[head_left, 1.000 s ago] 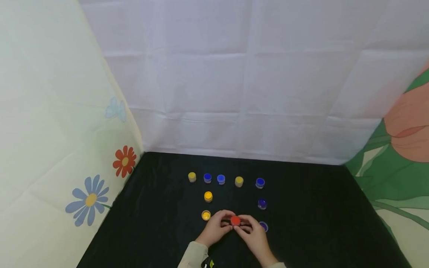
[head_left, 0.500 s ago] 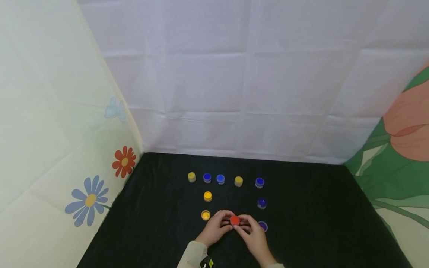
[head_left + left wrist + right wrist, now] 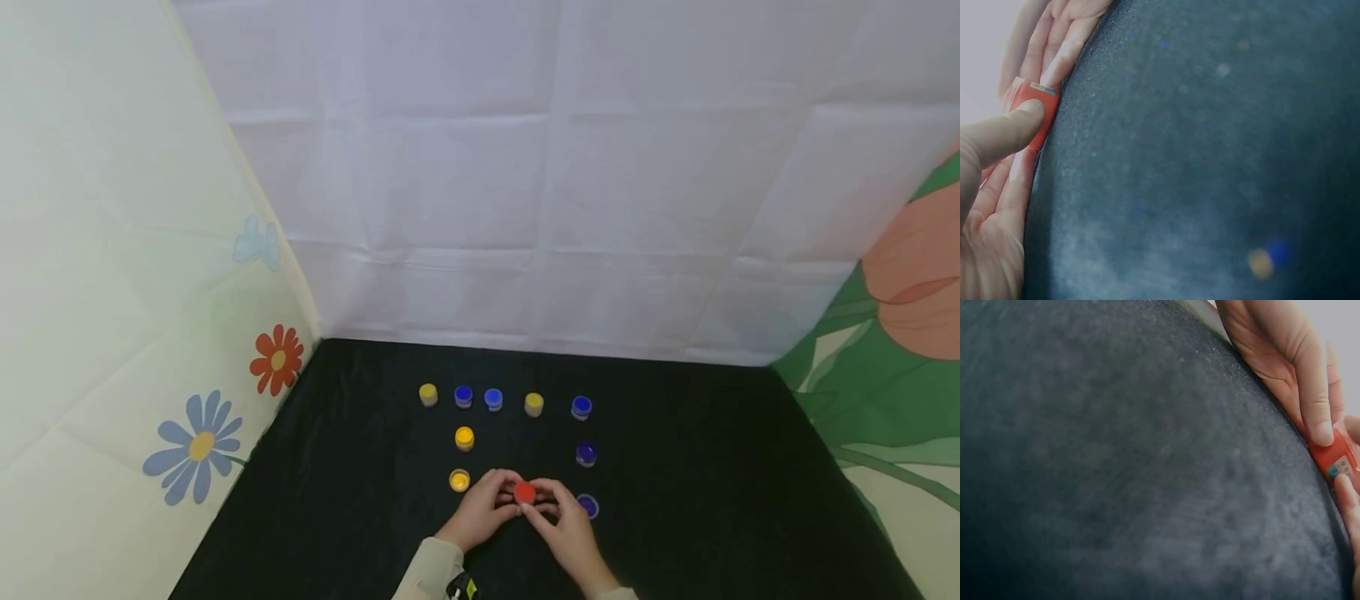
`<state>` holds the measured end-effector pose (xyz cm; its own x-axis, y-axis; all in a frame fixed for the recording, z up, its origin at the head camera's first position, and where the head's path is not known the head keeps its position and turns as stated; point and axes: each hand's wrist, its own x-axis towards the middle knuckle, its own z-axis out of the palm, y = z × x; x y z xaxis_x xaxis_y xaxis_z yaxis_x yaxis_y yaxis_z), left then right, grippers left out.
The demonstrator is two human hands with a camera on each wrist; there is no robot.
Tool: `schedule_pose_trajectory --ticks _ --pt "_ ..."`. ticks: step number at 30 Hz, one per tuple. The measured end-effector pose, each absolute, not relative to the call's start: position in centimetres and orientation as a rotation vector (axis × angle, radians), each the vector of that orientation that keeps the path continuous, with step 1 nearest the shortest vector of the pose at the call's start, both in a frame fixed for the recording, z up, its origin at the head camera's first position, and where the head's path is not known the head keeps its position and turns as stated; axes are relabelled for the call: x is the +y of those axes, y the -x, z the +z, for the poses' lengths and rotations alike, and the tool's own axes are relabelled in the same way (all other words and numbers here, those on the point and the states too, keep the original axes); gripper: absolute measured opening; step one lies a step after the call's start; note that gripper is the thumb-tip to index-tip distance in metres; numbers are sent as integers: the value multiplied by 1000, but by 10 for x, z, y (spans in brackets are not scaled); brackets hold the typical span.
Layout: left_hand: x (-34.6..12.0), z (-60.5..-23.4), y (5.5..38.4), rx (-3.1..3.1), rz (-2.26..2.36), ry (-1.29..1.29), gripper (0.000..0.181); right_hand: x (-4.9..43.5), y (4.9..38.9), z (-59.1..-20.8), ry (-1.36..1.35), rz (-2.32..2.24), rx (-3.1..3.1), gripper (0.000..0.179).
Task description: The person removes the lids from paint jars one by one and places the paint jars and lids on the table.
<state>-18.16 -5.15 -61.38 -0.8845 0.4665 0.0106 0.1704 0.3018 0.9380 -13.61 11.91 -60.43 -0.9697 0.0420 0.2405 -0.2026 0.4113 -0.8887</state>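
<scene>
A small red paint jar [image 3: 525, 492] is held between both hands near the front of the black cloth. My left hand [image 3: 478, 514] grips its left side, with the thumb pressed on the red surface in the left wrist view. From the other side my right hand [image 3: 567, 533] pinches the same jar [image 3: 1332, 453], where a small printed label shows in the right wrist view. Just beyond the left hand stands a yellow jar [image 3: 459, 480]. A dark purple jar [image 3: 588, 506] is beside the right hand, partly covered by it.
Along the back run several small jars, among them a yellow one [image 3: 428, 395], a blue one [image 3: 463, 397] and another blue one [image 3: 581, 407]. Further jars, yellow [image 3: 464, 438] and purple [image 3: 587, 454], form side columns. White and flowered sheets surround the black cloth [image 3: 697, 483].
Both hands keep their hold on the red jar and have hardly moved. The whole view shifts very slightly; the other jars stay in place.
</scene>
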Motion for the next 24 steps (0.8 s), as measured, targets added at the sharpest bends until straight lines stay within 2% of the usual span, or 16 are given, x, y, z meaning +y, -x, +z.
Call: schedule_pose_trajectory --ticks 17,24 --pt "-48 -606 179 2343 1567 -544 28 124 135 -602 -210 1639 -2424 23" --pt "-48 -607 179 2349 1550 -521 27 124 135 -599 -164 1750 -2435 33"
